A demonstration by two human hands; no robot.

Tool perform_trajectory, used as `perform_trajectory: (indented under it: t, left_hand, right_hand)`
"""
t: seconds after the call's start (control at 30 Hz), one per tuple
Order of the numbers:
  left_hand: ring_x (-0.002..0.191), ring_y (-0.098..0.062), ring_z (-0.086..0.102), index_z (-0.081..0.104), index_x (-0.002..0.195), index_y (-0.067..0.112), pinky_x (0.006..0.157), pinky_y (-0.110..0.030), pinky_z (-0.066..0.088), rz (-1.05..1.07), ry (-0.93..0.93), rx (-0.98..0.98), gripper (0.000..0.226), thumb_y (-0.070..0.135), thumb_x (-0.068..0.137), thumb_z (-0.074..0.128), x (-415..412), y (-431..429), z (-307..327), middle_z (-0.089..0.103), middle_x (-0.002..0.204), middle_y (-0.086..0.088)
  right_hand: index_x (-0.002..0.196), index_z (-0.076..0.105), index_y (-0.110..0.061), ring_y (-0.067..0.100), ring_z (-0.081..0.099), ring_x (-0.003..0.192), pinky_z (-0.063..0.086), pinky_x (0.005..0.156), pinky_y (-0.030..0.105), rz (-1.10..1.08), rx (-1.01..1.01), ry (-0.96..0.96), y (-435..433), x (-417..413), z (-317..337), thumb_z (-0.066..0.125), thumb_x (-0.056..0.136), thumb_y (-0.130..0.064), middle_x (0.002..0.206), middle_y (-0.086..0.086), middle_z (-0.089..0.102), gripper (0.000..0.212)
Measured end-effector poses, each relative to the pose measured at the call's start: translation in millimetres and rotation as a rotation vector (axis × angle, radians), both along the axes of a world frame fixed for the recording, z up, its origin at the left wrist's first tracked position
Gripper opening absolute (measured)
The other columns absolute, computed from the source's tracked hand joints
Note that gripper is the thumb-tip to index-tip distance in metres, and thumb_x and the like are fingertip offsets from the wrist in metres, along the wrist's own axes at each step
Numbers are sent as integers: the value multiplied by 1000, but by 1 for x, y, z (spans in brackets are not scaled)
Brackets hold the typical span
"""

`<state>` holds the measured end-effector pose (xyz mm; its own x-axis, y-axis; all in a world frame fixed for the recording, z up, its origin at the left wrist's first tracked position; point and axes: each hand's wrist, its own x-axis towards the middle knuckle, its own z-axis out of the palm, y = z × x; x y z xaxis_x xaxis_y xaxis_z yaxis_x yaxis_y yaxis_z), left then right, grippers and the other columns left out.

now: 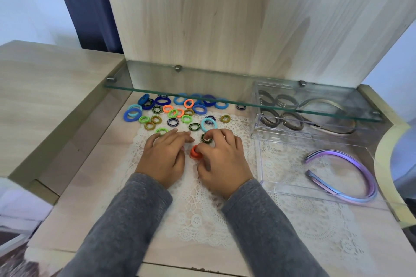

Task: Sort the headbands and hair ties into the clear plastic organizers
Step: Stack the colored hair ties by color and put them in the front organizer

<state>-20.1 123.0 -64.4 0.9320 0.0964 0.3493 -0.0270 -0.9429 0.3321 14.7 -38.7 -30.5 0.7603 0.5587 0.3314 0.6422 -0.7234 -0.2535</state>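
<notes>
Several small hair ties (173, 113) in blue, green, orange and olive lie scattered on a white lace mat (202, 216). My left hand (164, 156) rests flat on the mat, fingers together, nothing visibly held. My right hand (221, 159) pinches an orange hair tie (194, 151) with thumb and finger, and its fingertips touch a dark green striped tie (206, 138). To the right, a clear organizer tray (281, 183) holds purple headbands (351, 177). Behind it a second clear organizer (255, 110) holds dark headbands (292, 120).
A glass shelf (225, 95) juts out low over the far ties and the rear organizer. Wooden panels (202, 18) wall the back and left. A raised wooden surface (45, 87) lies to the left; the desk's curved edge (382, 164) runs on the right.
</notes>
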Motion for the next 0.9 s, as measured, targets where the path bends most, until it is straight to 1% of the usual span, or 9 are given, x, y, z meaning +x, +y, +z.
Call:
perform_trajectory:
  t: [0.1, 0.2, 0.27, 0.4, 0.5, 0.63, 0.7, 0.8, 0.9]
  left_hand:
    - [128, -14, 48, 63, 112, 29, 108, -40, 22, 13, -28, 16, 50, 28, 79, 25, -1, -1, 2, 61, 125, 13]
    - [125, -16, 51, 64, 110, 27, 107, -40, 23, 1, -48, 35, 48, 27, 79, 27, -2, -2, 3, 63, 122, 11]
    - [124, -17, 52, 65, 109, 25, 107, -37, 22, -15, -62, 58, 47, 26, 80, 28, -3, -3, 2, 64, 121, 9]
    - [119, -15, 55, 65, 107, 24, 105, -37, 25, -32, -98, 89, 44, 23, 79, 31, -4, -5, 5, 65, 117, 9]
    - [110, -15, 59, 66, 104, 22, 101, -35, 27, -43, -146, 105, 42, 19, 78, 33, -7, -6, 8, 67, 110, 8]
    - [98, -15, 62, 68, 99, 22, 96, -32, 29, -69, -194, 145, 40, 16, 76, 36, -9, -9, 15, 69, 100, 8]
    - [94, -15, 63, 68, 97, 23, 95, -35, 30, -98, -197, 194, 39, 17, 76, 37, -9, -11, 18, 69, 96, 9]
    - [95, -16, 65, 69, 97, 24, 97, -43, 32, -146, -168, 283, 40, 18, 76, 35, -12, -14, 19, 71, 93, 8]
    - [96, -16, 66, 70, 98, 23, 98, -43, 32, -177, -151, 265, 42, 19, 73, 37, -14, -23, 18, 73, 91, 8]
  right_hand:
    - [93, 69, -33, 24, 42, 107, 36, 89, 39, 29, -106, -23, -1, 1, 11, 59, 76, -33, 107, -3, 52, 20]
    - [109, 65, -35, 23, 33, 115, 27, 96, 37, 82, -216, 30, -4, 2, 24, 52, 86, -38, 117, -2, 46, 27]
    - [113, 63, -36, 23, 30, 116, 25, 97, 37, 87, -280, 51, -4, 1, 30, 50, 89, -41, 120, -1, 43, 28]
    - [109, 65, -34, 25, 30, 115, 26, 95, 37, 84, -326, 73, -5, -1, 36, 50, 90, -40, 119, 0, 43, 25]
    - [109, 66, -35, 24, 30, 114, 27, 96, 37, 88, -330, 88, -8, -1, 38, 55, 90, -36, 117, -1, 45, 22]
    - [106, 69, -33, 24, 32, 113, 27, 96, 36, 100, -313, 106, -14, -2, 42, 57, 89, -39, 114, -2, 46, 21]
    - [104, 70, -33, 23, 32, 112, 27, 94, 35, 111, -303, 93, -17, -3, 43, 59, 89, -39, 113, -3, 47, 20]
    - [104, 70, -33, 23, 32, 111, 27, 93, 34, 124, -299, 64, -21, -4, 41, 60, 88, -36, 110, -4, 46, 20]
    - [101, 71, -32, 22, 33, 111, 25, 92, 33, 121, -281, 51, -25, -4, 39, 57, 89, -41, 109, -4, 47, 21]
